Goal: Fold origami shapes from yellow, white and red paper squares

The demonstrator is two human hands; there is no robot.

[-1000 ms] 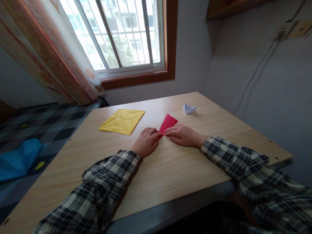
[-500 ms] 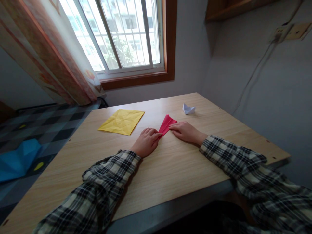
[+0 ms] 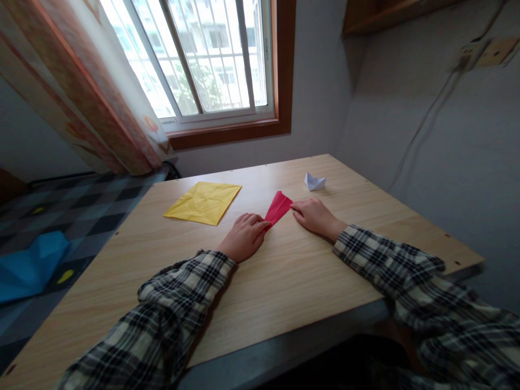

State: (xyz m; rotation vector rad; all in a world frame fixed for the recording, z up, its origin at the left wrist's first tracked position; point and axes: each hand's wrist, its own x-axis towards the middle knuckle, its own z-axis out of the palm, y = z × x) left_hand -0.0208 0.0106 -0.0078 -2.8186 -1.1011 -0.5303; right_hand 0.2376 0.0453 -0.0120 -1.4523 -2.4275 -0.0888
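A folded red paper point(image 3: 278, 208) lies on the wooden table point(image 3: 284, 281), narrow at its near end and wider at the far end. My left hand point(image 3: 245, 235) pinches the narrow near end, its fingers closed and partly covering it. At the paper's right far corner is my right hand point(image 3: 314, 216), its thumb and fingertips pressed together on the edge. Part of that corner is hidden by the fingertips.
A creased yellow paper square point(image 3: 203, 203) lies left of the red paper. Behind my right hand stands a small white paper boat point(image 3: 314, 182). A blue folded paper point(image 3: 34, 265) rests on the checked cloth point(image 3: 93, 203) at left.
My right hand has slid slightly right and up along the red paper, from over its middle right side to its far right corner. My left hand stays in place.
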